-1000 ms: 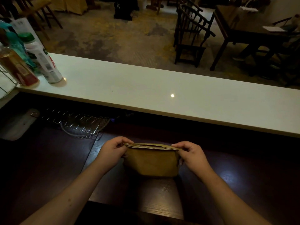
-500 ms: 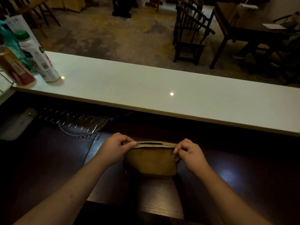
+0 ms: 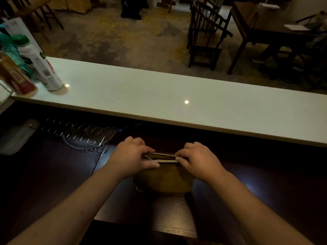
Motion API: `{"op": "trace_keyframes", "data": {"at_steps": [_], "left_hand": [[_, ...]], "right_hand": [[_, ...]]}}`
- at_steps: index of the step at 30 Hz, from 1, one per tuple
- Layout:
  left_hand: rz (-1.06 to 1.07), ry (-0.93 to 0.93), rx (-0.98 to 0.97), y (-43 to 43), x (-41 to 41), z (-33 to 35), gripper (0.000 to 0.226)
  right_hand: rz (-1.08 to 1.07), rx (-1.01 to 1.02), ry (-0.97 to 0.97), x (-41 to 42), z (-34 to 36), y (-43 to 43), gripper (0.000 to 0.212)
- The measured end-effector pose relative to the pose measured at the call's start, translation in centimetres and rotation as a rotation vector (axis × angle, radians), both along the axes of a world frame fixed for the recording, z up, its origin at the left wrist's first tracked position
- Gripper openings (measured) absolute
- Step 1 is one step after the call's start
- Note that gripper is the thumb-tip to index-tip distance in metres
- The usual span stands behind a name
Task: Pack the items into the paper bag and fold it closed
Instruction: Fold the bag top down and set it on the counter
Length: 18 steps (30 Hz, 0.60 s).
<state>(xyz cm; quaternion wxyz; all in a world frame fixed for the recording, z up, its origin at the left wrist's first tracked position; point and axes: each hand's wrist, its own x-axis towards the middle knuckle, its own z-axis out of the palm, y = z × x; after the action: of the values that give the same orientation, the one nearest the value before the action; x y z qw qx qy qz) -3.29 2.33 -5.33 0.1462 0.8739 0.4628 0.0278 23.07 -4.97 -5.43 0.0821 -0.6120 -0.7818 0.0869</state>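
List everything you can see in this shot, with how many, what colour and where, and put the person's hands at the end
paper bag: 1, brown, on the dark wooden worktop in front of the person, its top edge pinched by both hands
dark wooden worktop: 1, dark brown, nearest the camera
white counter: 1, white, raised ledge beyond the worktop
spray can: 1, white with green cap, far left of the counter
bottles: at least 2, one teal, one amber with red label, left of the can
wire rack: 1, metal, on the worktop at left, over a glass dish
chair: 1, dark wood, on the floor beyond the counter
table: 1, dark wood, upper right
left hand: 1, on the bag's top left
right hand: 1, on the bag's top right
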Motion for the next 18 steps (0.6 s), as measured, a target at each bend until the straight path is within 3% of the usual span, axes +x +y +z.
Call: {"op": "trace_keyframes", "data": {"at_steps": [2,4,6,12,18], "left_hand": [[-0.073,0.149,0.117,-0.2,0.6,0.3,0.070],[-0.119,0.182,0.205,-0.3,1.2,0.4,0.048],[-0.125,0.173,0.180,-0.2,1.6,0.2,0.037],[-0.140,-0.019,0.013,-0.3,2.0,0.2,0.026],[-0.237,-0.026,0.117,-0.8,2.6,0.7,0.016]], "right_hand": [[-0.001,0.024,-0.012,0.0,0.1,-0.2,0.036],[0.007,0.000,0.041,-0.3,0.2,-0.3,0.040],[0.026,-0.056,0.100,-0.8,0.3,-0.3,0.042],[0.056,-0.010,0.104,-2.2,-0.1,0.1,0.016],[-0.009,-0.115,0.314,-2.2,-0.1,0.2,0.017]]}}
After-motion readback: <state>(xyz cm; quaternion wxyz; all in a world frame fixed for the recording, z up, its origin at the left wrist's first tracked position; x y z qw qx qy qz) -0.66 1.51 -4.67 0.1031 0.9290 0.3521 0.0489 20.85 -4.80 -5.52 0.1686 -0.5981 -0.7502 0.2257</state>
